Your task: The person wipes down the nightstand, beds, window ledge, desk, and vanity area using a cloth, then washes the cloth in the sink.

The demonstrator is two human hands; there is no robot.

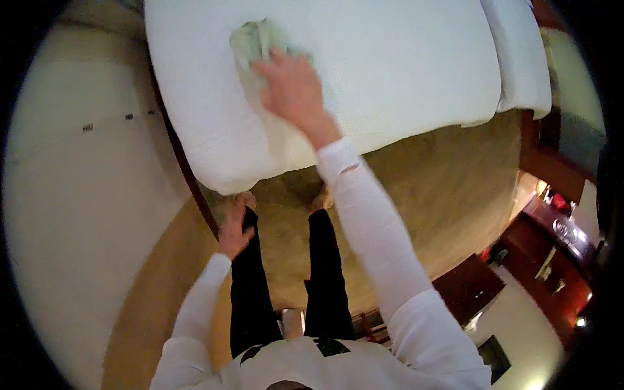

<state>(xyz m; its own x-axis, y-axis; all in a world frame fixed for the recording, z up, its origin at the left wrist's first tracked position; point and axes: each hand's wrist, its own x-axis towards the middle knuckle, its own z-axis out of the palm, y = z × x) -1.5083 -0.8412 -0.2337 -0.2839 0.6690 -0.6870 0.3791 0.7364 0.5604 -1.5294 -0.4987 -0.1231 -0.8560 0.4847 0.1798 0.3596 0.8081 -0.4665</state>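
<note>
A white-covered bed (399, 73) stretches out before me. Near its left side lies a crumpled pale green cloth (247, 43). My right hand (295, 90) reaches over the bed with its fingers on this cloth, which bunches beyond and beside the fingertips. Motion blurs the fingers, and the palm side is hidden. My left hand (235, 231) hangs low beside my left leg, close to the dark edge of the bed's end board (183, 158). It holds nothing and its fingers are apart, slightly blurred.
At the bed's right end lies a white pillow (519, 53). A pale wall (83, 195) rises on the left. Under me is a brown floor (419, 195). To the lower right stand a dark wooden cabinet (468, 287) and a reddish wooden piece of furniture (546, 258) with items on it.
</note>
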